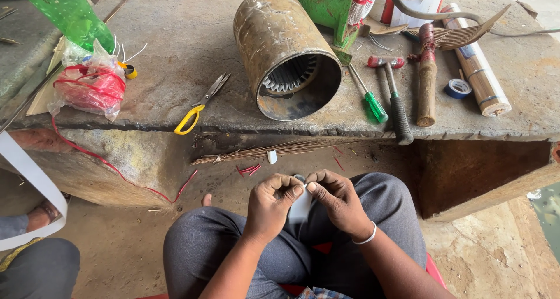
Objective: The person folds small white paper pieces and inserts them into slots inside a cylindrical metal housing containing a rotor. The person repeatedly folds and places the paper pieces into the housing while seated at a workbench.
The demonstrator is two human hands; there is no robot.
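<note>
The person sits low before a stone tabletop (175, 60), knees apart, both hands raised over the lap. The left hand (269, 204) and the right hand (337, 199) meet at a small white paper strip (301, 208). The fingers of each hand are closed in a pinch on the strip's upper edge, thumbs and forefingers nearly touching one another; the strip hangs down between the two hands. A white bangle (367, 237) sits on the right wrist.

On the tabletop, directly ahead, a rusty metal cylinder (286, 51) lies on its side, its open end toward the person, with slotted metal teeth visible inside. Yellow-handled scissors (201, 105) lie to the left of it. To the right lie a green-handled screwdriver (367, 98), a hammer (394, 95) with a black grip, a wooden-handled tool (427, 77) and a roll of blue tape (458, 88). At far left, a plastic bag of red material (88, 84) rests beside a green bottle (70, 13). Below the tabletop edge, a bundle of thin brown sticks (262, 151) and red scraps (249, 169) lie on the ground.
</note>
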